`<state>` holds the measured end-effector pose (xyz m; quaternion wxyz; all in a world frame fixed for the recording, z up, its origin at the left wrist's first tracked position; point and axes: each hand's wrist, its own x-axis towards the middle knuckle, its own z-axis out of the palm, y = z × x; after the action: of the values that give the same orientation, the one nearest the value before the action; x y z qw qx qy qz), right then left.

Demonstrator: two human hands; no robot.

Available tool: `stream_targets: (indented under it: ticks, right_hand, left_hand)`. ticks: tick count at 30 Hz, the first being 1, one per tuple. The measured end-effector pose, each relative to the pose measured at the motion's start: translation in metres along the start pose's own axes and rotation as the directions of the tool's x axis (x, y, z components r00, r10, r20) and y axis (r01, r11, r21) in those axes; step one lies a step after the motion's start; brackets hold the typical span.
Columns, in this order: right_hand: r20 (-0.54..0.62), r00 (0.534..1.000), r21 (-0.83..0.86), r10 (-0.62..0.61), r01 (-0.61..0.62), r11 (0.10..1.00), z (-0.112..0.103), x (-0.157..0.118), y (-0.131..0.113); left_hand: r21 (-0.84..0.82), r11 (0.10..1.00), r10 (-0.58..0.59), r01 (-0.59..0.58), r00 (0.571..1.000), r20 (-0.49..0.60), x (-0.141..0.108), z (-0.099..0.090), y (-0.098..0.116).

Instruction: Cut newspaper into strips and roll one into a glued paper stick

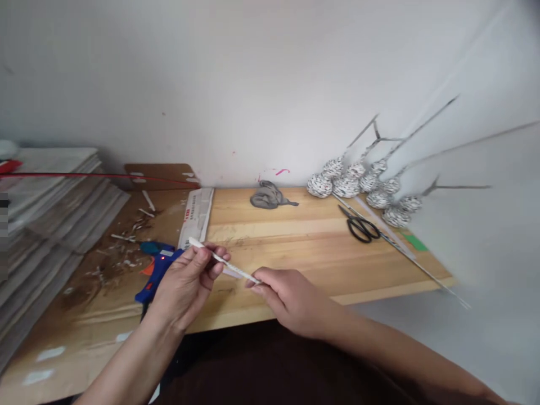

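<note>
A thin white rolled paper stick (230, 265) runs between my two hands above the front of the wooden table. My left hand (192, 275) pinches it near its thicker white end, with the thumb on top. My right hand (291, 298) grips the other end between thumb and curled fingers. Just behind my left hand lies a blue hot glue gun (158, 270) with a red light lit, partly hidden by the hand and wrist.
Black scissors (363, 228) and a long thin stick (405, 253) lie at the right. Several woven paper gourds (346, 184) stand by the wall. A grey cloth (270, 196) sits at the back; stacked paper (54, 225) and scraps (126, 247) are at the left.
</note>
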<state>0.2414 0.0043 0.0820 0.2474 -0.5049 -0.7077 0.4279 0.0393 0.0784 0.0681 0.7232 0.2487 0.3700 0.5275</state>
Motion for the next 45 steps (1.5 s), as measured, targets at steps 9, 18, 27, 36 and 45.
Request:
stream_targets:
  ticks: [9, 18, 27, 36, 45]
  right_hand:
    - [-0.102, 0.991, -0.226, 0.086, -0.108, 0.968, -0.026, -0.044, 0.027]
    - [0.082, 0.947, 0.168, 0.311, -0.32, 0.932, -0.035, -0.054, 0.039]
    - [-0.061, 0.987, -0.069, 0.151, -0.155, 0.985, -0.028, -0.052, 0.04]
    - [0.253, 0.899, 0.287, 0.357, -0.422, 0.86, -0.03, -0.06, 0.047]
    - [-0.031, 0.985, -0.078, 0.17, -0.172, 0.982, -0.016, -0.066, 0.034]
  left_hand:
    - [0.042, 0.998, -0.053, 0.052, 0.998, 0.031, 0.012, 0.014, -0.023]
    - [0.07, 0.992, -0.114, 0.106, 0.986, 0.124, 0.01, 0.022, -0.034]
    - [0.066, 0.99, -0.132, 0.126, 0.985, 0.11, 0.007, 0.018, -0.034]
    - [0.067, 0.987, -0.151, 0.143, 0.981, 0.121, -0.002, 0.015, -0.039]
    - [0.053, 0.988, -0.148, 0.147, 0.989, 0.019, -0.015, 0.008, -0.045]
